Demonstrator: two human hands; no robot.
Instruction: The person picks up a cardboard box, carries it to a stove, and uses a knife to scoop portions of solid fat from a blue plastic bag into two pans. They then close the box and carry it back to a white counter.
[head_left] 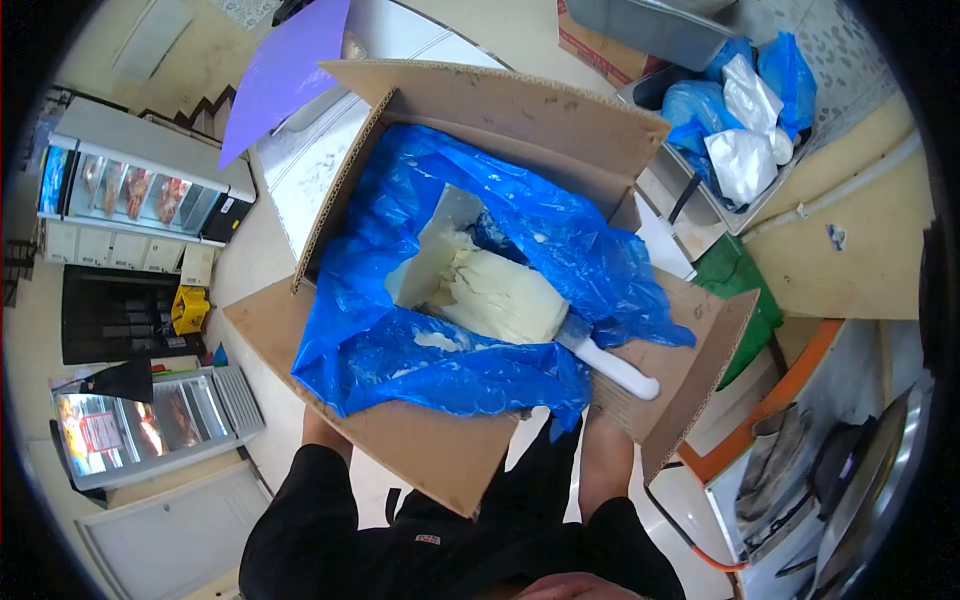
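An open cardboard box point(530, 110) is in front of my body with its flaps spread. A crumpled blue plastic bag point(550, 215) lines it. Inside lies a pale yellow, butter-like block point(510, 298) with a rough, cut surface and a thin pale sheet point(432, 255) standing beside it. A tool with a white handle point(618, 370) rests at the block's right end; its short grey blade is only partly seen. My left forearm point(328, 437) and right forearm point(607, 465) reach under the near flaps. The box hides both hands, so their grip does not show.
Lit display fridges point(140, 190) stand on the left, near a yellow crate point(189, 309). A purple sheet point(285, 70) lies over a white surface behind the box. At upper right, a grey bin point(735, 190) holds blue and white bags. An orange-edged counter point(770, 400) is on the right.
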